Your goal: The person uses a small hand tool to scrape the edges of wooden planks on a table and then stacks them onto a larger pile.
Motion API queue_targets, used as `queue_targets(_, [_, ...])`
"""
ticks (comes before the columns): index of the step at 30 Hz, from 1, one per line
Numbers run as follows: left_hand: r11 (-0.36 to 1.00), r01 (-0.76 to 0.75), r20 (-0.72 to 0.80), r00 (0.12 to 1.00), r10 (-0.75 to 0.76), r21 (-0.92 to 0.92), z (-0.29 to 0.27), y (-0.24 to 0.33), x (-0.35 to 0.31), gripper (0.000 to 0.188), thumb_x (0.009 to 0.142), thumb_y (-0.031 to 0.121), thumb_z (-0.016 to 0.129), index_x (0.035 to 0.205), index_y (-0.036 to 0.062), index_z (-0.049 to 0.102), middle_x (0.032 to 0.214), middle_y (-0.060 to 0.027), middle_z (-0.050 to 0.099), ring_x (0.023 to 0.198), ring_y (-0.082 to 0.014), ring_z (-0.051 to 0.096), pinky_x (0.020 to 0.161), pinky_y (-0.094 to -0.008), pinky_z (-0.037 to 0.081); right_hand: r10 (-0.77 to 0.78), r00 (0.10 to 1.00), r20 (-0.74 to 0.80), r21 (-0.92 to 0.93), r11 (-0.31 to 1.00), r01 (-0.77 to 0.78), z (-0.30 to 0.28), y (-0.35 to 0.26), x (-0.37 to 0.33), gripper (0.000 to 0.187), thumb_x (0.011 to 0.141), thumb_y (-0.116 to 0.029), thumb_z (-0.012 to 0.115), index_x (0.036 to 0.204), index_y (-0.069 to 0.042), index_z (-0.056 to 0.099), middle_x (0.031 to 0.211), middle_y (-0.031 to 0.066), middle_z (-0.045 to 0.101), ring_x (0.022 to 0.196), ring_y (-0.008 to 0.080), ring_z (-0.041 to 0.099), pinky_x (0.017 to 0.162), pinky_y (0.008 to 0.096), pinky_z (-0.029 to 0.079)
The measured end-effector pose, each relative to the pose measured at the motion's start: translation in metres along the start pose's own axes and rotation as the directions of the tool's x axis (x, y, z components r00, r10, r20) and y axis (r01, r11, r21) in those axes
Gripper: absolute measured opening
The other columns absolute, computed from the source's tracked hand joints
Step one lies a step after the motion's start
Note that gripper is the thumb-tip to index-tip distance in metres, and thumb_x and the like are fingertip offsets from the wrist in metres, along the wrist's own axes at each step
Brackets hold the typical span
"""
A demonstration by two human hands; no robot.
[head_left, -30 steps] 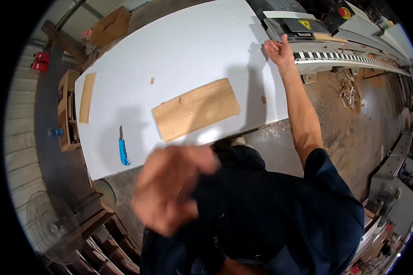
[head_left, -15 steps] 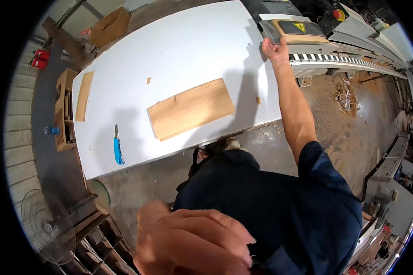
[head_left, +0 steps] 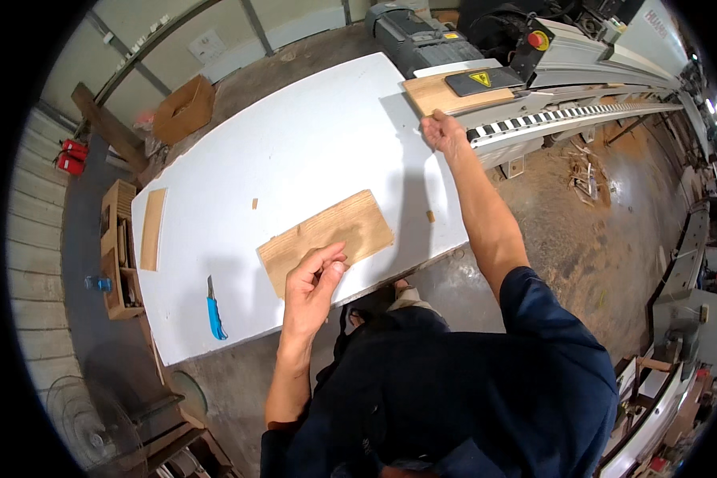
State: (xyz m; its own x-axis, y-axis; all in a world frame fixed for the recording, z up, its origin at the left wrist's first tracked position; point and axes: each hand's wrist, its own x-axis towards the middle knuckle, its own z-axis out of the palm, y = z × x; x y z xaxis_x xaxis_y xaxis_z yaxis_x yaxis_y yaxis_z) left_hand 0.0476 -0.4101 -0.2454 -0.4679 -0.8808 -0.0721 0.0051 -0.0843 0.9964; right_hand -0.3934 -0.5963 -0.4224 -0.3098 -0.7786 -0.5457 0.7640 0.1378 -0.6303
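At the outfeed end of a machine, a wooden board (head_left: 442,94) juts out from under a black guard with a yellow warning sign. My right hand (head_left: 446,134) is at this board's near edge, fingers curled against it. My left hand (head_left: 311,291) hovers in front of me with bent fingers, the thumb a little apart from them and nothing visible between. Behind it, a second wooden board (head_left: 327,231) lies on the white table (head_left: 295,135), partly covered by that hand. A blue utility knife (head_left: 215,315) rests at the table's left, blade out.
A narrow wood strip (head_left: 153,229) lies along the table's left edge. Small wood scraps (head_left: 255,204) sit on the tabletop. The machine's toothed conveyor (head_left: 550,119) runs off to the right, under a red stop button (head_left: 538,40). A cardboard box (head_left: 185,110) stands beyond the table.
My left hand has moved up and forward from near my body to over the table edge. The board at the machine now sticks out farther left, and my right hand is at its edge.
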Motion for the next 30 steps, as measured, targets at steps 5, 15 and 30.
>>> queue_targets(5, [0.981,0.177,-0.029,0.983,-0.179,-0.074,-0.011,-0.043,0.010,0.029,0.096,0.007,0.058,0.122,-0.0048,0.061,0.100,-0.0064,0.064,0.091,-0.0124,0.060,0.084,-0.0260,0.049,-0.059,0.989,-0.132,-0.029,0.998,0.056,0.031,0.017,-0.037,0.025,0.093,-0.030,0.065,0.088,-0.007,0.059,0.071,0.0051,0.066,0.056,0.0119,0.062,0.048,0.0197,0.047])
queue_targets(15, [0.927,0.147,-0.222,0.947,-0.234,-0.346,0.010,-0.077,0.065,0.044,0.097,0.019,0.059,0.135,-0.0026,0.048,0.119,-0.0104,0.059,0.097,-0.0175,0.059,0.090,-0.0330,0.048,-0.093,0.986,0.137,-0.099,0.989,0.107,0.084,0.150,-0.189,0.014,0.086,-0.013,0.071,0.086,-0.004,0.061,0.069,0.0080,0.066,0.058,0.0164,0.060,0.054,0.0251,0.046])
queue_targets(30, [0.834,0.350,-0.555,0.830,-0.064,0.427,-0.116,-0.130,0.004,0.049,0.093,0.015,0.060,0.137,-0.0020,0.048,0.139,-0.0217,0.042,0.127,-0.0310,0.040,0.102,-0.0400,0.037,0.054,0.751,0.658,-0.620,0.605,0.500,0.105,0.270,-0.288,0.026,0.093,-0.024,0.059,0.088,0.000,0.067,0.078,0.0076,0.068,0.070,0.0200,0.065,0.063,0.0325,0.051])
